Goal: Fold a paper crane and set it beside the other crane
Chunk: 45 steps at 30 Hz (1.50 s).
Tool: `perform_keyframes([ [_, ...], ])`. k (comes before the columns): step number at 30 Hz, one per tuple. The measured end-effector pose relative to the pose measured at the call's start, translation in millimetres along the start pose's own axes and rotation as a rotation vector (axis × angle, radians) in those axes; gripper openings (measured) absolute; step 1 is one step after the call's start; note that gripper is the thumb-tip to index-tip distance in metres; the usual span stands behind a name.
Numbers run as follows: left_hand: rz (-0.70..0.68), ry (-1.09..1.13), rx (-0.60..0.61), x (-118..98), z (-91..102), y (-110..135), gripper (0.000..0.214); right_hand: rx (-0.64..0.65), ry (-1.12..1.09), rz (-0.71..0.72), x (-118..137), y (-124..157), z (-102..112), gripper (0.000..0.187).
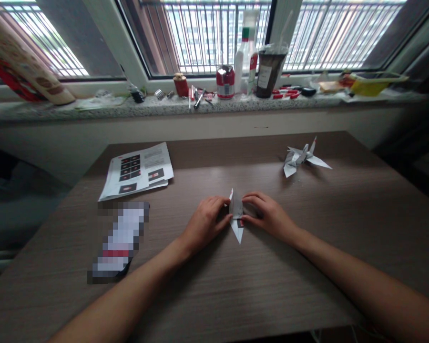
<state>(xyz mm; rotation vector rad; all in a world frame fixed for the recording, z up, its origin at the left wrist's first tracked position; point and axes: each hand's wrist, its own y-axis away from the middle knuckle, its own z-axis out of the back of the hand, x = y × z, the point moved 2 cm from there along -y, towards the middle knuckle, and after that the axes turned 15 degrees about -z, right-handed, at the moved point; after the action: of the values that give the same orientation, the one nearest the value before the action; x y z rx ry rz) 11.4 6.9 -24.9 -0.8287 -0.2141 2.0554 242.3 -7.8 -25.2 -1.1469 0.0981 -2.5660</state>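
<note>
Between my hands, at the middle of the table, is a small folded piece of paper (237, 209), narrow and pointed at its top and bottom ends. My left hand (209, 216) grips its left edge with thumb and fingers. From the other side, my right hand (268, 214) holds the right edge, thumb below and fingers above. A dark and red printed patch shows low on the paper. Farther back to the right, several folded paper cranes (302, 158) sit bunched together; their exact number is unclear.
Printed sheets (137, 169) lie at the back left of the brown table (207, 295). In front of them is a phone (119, 243) with a blurred screen. Along the stone windowsill (110, 108) stand a red can (225, 82), clear bottles (240, 66), a dark drink cup (270, 71) and a yellow container (370, 85).
</note>
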Motion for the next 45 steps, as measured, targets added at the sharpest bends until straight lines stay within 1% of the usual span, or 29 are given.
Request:
perform_keyframes([
  [2, 0.005, 0.007, -0.001, -0.2, 1.0, -0.6, 0.027, 0.012, 0.005, 0.027, -0.2, -0.4, -0.8, 0.028],
  [5, -0.018, 0.002, 0.012, -0.6, 1.4, -1.8, 0.022, 0.028, 0.031, 0.081, -1.4, -0.9, -2.3, 0.021],
  [10, -0.054, -0.021, 0.023, -0.1, -0.2, -2.2, 0.014, 0.007, 0.065, 0.099, -4.1, -1.3, -3.3, 0.021],
  [13, -0.065, -0.03, 0.019, -0.7, -0.4, -1.8, 0.011, 0.009, 0.074, 0.121, -3.6, -0.6, -3.4, 0.018],
  [15, -0.072, -0.034, 0.014, -1.4, 0.4, -1.5, 0.012, 0.013, 0.075, 0.143, -2.5, 0.2, -3.1, 0.017],
  [17, -0.085, -0.027, 0.015, -1.7, 1.5, -0.8, 0.018, 0.016, 0.08, 0.165, -1.3, 0.9, -2.6, 0.017],
  [21, -0.128, -0.03, 0.021, 0.4, 2.8, 1.9, 0.029, 0.023, 0.105, 0.196, 1.1, 1.8, -1.4, 0.018],
  [25, -0.179, -0.083, 0.028, 2.6, 2.2, 4.4, 0.023, 0.029, 0.14, 0.214, 3.5, 3.6, -1.5, 0.018],
  [31, -0.233, -0.21, 0.058, -0.2, 2.5, 4.4, 0.015, 0.019, 0.282, 0.256, 4.7, 8.2, -1.2, 0.022],
  [36, -0.281, -0.241, 0.086, -0.7, 3.0, 6.7, 0.018, 0.066, 0.362, 0.312, 2.5, 12.0, 2.5, 0.029],
  [39, -0.309, -0.23, 0.12, -2.6, 5.2, 8.4, 0.024, 0.082, 0.389, 0.343, -1.0, 14.1, 4.0, 0.037],
  [42, -0.296, -0.228, 0.17, -7.2, 8.7, 9.5, 0.035, 0.104, 0.382, 0.344, -3.9, 14.8, 4.3, 0.042],
  [45, -0.243, -0.225, 0.193, -13.4, 10.5, 9.7, 0.035, 0.115, 0.373, 0.325, -3.2, 14.3, 4.4, 0.039],
])
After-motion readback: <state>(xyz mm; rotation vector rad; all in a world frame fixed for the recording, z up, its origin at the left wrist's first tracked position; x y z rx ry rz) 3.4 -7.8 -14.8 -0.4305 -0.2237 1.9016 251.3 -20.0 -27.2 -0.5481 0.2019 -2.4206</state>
